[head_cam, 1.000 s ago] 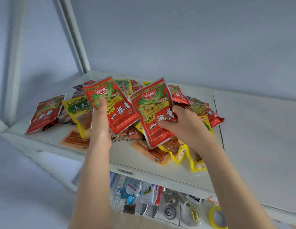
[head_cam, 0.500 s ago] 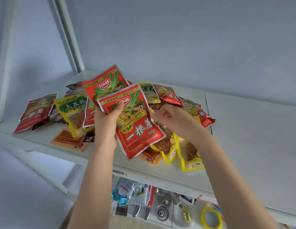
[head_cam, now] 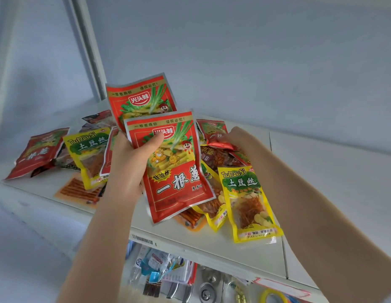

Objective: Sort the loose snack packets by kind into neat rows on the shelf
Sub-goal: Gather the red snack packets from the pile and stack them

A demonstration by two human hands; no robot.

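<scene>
Over shelf (head_cam: 214, 248), left hand (head_cam: 127, 171) raised (2 packets (head_cam: 179, 182))

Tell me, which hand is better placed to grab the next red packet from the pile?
The right hand, probably. Its fingers reach a red packet in the pile, while the left hand is full, gripping two matching red packets above the shelf.

On the shelf (head_cam: 233, 254), toward its front edge and left end: heap of packets (head_cam: 218, 158). Above the heap's middle, held up in the left hand (head_cam: 129, 167): front packet (head_cam: 177, 178), with rear packet (head_cam: 142, 99) just behind and higher. Right hand (head_cam: 240, 138) at the heap's back right. Outermost packet (head_cam: 37, 152) at the shelf's left end; nearest packet (head_cam: 249, 204) by the front edge, right of the held pair. Below the shelf: clutter (head_cam: 168, 274).
</scene>
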